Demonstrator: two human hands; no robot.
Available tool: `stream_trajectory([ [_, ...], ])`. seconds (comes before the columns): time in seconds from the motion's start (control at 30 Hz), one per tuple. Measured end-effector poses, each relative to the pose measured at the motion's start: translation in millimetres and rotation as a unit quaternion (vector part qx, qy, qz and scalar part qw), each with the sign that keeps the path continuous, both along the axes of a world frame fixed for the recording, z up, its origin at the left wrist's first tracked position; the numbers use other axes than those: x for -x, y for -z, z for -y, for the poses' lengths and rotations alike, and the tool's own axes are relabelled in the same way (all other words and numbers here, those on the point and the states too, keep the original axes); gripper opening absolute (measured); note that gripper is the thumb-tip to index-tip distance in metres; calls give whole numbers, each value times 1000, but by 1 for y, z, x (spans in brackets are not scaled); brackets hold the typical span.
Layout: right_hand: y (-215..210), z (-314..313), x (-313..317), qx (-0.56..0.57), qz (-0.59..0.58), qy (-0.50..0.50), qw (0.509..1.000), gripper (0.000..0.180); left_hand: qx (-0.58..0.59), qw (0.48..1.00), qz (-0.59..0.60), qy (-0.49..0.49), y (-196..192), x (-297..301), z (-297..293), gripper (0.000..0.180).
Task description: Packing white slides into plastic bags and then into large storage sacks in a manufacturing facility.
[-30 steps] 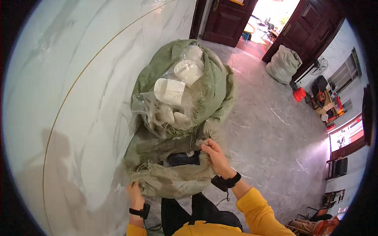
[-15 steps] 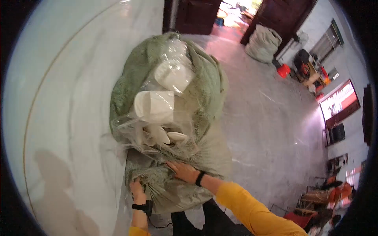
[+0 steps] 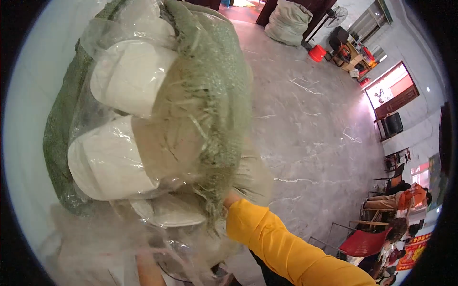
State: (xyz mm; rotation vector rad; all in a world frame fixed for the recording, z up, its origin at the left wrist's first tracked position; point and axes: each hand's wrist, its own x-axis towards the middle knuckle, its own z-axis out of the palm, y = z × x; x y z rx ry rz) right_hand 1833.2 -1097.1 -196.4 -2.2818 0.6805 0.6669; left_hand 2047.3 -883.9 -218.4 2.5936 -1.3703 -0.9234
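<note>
Compared with half a second ago, the green woven sack (image 3: 210, 81) now fills most of the view, far closer to the camera, and both hands have sunk out of sight into its folds. It leans against a pale marble wall (image 3: 24, 143), with its frayed mouth turned toward the person. Inside it, a clear plastic bag (image 3: 109, 33) holds stacks of white foam containers (image 3: 129, 81): one stack high up, another lower left, a third flatter one near the bottom.

The right arm in a yellow sleeve (image 3: 281, 243) runs up from the lower edge and disappears under the sack's ragged rim, so whether that grip is closed on the cloth cannot be told. The left forearm (image 3: 148, 267) shows bare at the bottom, blurred behind plastic; its hand is hidden too. Judging by where they enter, both arms seem placed to support or shift the load from below.

Farther off on the grey marble floor (image 3: 315, 133) stand a second stuffed pale sack (image 3: 288, 21), a red bucket (image 3: 317, 53) and a red chair (image 3: 365, 243). A pink-lit window (image 3: 391, 88) glows on the right wall.
</note>
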Motion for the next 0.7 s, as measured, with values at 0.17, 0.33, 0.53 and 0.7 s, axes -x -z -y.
stream_trajectory([
  [0.17,-35,-16,-36,35,80,-77,993,63,57,997,39,-23,30,-21,-38,47],
  [0.33,-61,-49,17,157,196,-79,965,66,151,986,74,-8,53,-37,-34,48],
  [0.53,-129,-114,78,210,239,10,948,72,190,976,104,-32,74,-60,-68,50],
  [0.7,-74,-128,33,125,53,-75,988,64,145,987,22,-68,62,-55,-60,51],
])
